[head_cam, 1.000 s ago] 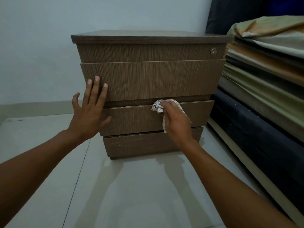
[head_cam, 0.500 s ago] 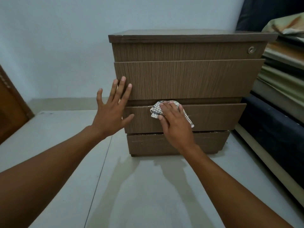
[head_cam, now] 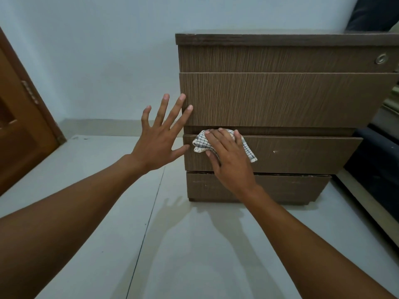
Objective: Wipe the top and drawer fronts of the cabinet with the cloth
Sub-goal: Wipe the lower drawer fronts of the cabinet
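A brown wood-grain cabinet [head_cam: 280, 100] with several drawer fronts stands on the floor against the wall. A white checked cloth [head_cam: 199, 143] lies against the left end of the third drawer front [head_cam: 302, 154]. My right hand [head_cam: 228, 156] presses flat on the cloth, fingers pointing up and left. My left hand [head_cam: 160, 137] is spread open at the cabinet's left edge, its fingertips touching the corner of the large second drawer front [head_cam: 280, 100]. The cabinet top [head_cam: 280, 38] shows only as a thin edge.
Pale tiled floor [head_cam: 172, 244] stretches in front of the cabinet. A brown wooden door [head_cam: 19, 126] stands at the far left. A dark mattress and bedding [head_cam: 380, 160] border the cabinet on the right. A round lock [head_cam: 381, 58] sits on the top drawer front.
My right hand has slid the cloth leftward along the third drawer front to its left end. My view has turned left, bringing the door into sight. My left hand's fingers have spread wider.
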